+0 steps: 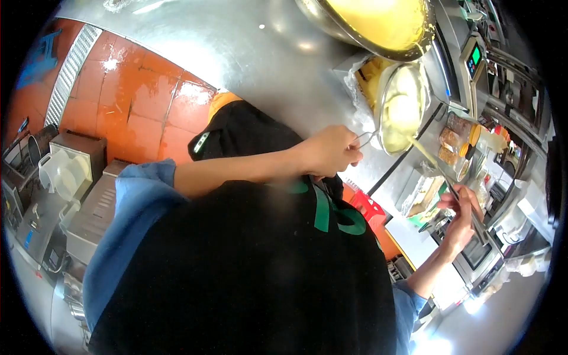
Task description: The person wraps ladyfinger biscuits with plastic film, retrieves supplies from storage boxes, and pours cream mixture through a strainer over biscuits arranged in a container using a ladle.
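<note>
My left hand (331, 151) is closed around a thin metal handle that runs to a round vessel (404, 109), perhaps a strainer, holding pale-yellow, lumpy contents. In my right hand (458, 216) is a long, thin utensil (435, 160) with a pale-yellow coated end. That end reaches to the vessel's near rim; whether it touches cannot be made out. Just beyond stands a large metal bowl (331, 26) of thick yellow mixture, with smears on its rim. Beside the vessel, a container lined with clear plastic (355, 89) holds yellow pieces.
A steel counter (236, 41) stretches along the far side. At the right are a scale with a green display (473, 56), jars with yellow lids (458, 142) and shelving. A red basket (368, 208) sits lower down. Orange floor tiles (124, 112) look wet.
</note>
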